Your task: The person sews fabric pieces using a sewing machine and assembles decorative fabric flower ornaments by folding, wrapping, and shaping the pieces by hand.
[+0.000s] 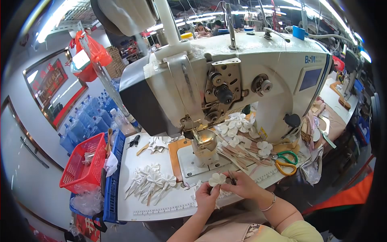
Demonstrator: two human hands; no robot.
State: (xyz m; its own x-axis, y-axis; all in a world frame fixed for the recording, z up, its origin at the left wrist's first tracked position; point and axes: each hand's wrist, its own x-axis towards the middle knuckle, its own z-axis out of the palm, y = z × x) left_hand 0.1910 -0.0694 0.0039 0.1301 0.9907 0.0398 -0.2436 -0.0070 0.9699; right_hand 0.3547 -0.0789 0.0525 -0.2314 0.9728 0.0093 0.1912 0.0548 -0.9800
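Observation:
A white five-petal flower (217, 179), seemingly leather or fabric, is pinched between my two hands in front of the sewing machine. My left hand (206, 199) is closed on its left and lower side. At its right edge my right hand (244, 187) is closed too, thumb against the flower's lower part. A small dark, narrow thing (231, 177) shows by the right fingers; its kind is unclear. The machine's presser foot area (204, 155) lies just beyond my hands. To the left, a pile of white flowers with strip tails (151, 181) rests on the table.
More flowers (238, 125) and pale strips (234, 152) lie under the machine arm (242, 52). Scissors with green and orange handles (285, 162) sit right of my hands. A ruler tape (165, 211) runs along the front edge. A red basket (85, 161) stands left, beside a blue crate (115, 181).

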